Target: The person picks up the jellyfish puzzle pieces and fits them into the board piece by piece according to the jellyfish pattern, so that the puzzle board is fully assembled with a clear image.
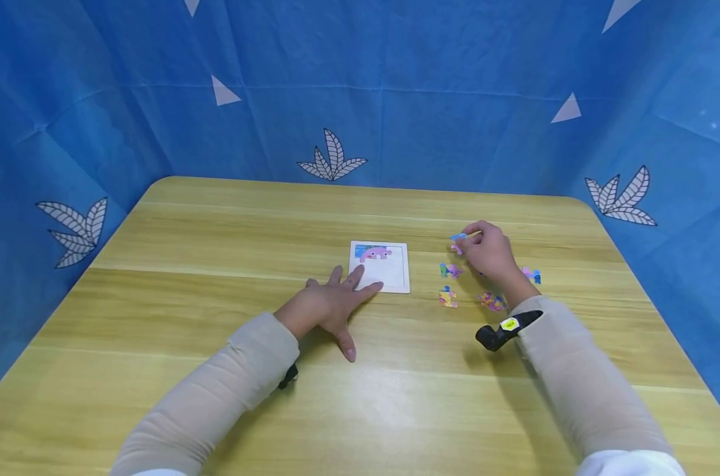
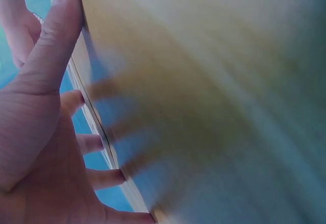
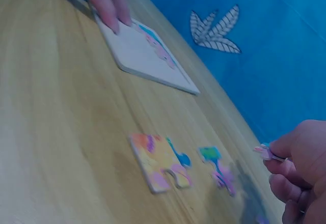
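A white puzzle board (image 1: pixel 389 277) lies on the table, with joined pieces (image 1: pixel 373 253) showing part of a pink animal on blue along its top left. My left hand (image 1: pixel 334 304) spreads its straight fingers over the board's lower left corner, fingertips touching it. Above the table to the right, my right hand (image 1: pixel 489 252) pinches a blue and pink puzzle piece (image 1: pixel 457 240) between thumb and fingers; the right wrist view shows this piece (image 3: pixel 266 151) from the side. Nearest below that hand is a green and pink piece (image 1: pixel 451 270).
More loose pieces lie right of the board: a yellow one (image 1: pixel 447 297), a multicoloured one (image 1: pixel 492 301) and a pink and blue one (image 1: pixel 531 275) beside the right wrist. The wooden table (image 1: pixel 246 231) ends at a blue curtain (image 1: pixel 383 86).
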Action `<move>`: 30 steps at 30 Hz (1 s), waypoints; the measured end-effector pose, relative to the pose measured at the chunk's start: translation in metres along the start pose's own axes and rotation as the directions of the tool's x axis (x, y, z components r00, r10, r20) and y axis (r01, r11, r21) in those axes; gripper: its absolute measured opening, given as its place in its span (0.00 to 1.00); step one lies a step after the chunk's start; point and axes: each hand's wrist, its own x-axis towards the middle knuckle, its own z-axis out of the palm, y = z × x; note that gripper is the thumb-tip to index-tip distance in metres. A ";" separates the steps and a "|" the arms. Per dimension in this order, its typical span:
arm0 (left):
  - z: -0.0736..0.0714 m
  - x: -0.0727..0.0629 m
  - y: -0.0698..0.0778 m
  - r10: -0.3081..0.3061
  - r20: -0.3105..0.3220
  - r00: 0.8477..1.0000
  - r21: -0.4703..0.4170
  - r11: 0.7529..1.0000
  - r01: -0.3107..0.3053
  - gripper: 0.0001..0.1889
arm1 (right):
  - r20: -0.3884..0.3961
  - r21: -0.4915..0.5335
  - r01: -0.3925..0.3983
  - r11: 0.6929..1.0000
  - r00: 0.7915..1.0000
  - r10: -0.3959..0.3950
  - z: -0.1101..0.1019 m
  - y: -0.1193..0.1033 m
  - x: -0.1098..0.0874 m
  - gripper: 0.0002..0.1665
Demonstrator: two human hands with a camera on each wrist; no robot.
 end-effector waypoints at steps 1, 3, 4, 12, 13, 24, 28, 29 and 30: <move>0.000 0.000 0.000 -0.001 0.001 1.000 0.001 1.000 0.001 0.70 | 0.009 0.004 0.008 1.000 1.000 -0.008 0.002 -0.002 -0.001 0.20; 0.000 0.001 0.000 -0.001 0.003 1.000 0.002 1.000 0.001 0.70 | 0.026 0.018 0.020 1.000 0.999 -0.021 0.006 -0.006 -0.002 0.19; 0.000 0.001 0.000 -0.001 0.003 1.000 0.002 1.000 0.001 0.70 | 0.034 0.023 0.024 0.999 0.999 -0.024 0.008 -0.008 -0.002 0.19; 0.000 0.003 -0.002 -0.004 0.002 1.000 -0.007 1.000 0.004 0.70 | 0.099 0.037 0.031 0.999 0.994 -0.035 0.022 -0.028 -0.001 0.18; 0.000 0.003 -0.002 -0.005 0.001 1.000 -0.006 1.000 0.005 0.70 | 0.106 0.037 0.035 0.999 0.994 -0.039 0.024 -0.030 -0.001 0.18; 0.000 0.003 -0.001 -0.007 0.008 1.000 -0.015 1.000 0.008 0.70 | 0.110 0.087 0.073 0.994 0.990 -0.083 0.048 -0.040 0.005 0.16; 0.000 0.003 0.000 -0.011 0.011 1.000 -0.009 1.000 0.011 0.70 | 0.112 0.070 0.081 0.994 0.990 -0.089 0.055 -0.044 0.006 0.16; 0.000 0.003 0.000 -0.010 0.010 1.000 -0.006 1.000 0.010 0.70 | 0.112 0.065 0.081 0.995 0.990 -0.088 0.057 -0.045 0.006 0.16; 0.000 0.003 0.000 -0.010 0.010 1.000 -0.006 1.000 0.011 0.70 | 0.115 0.052 0.087 0.995 0.989 -0.093 0.058 -0.046 0.007 0.16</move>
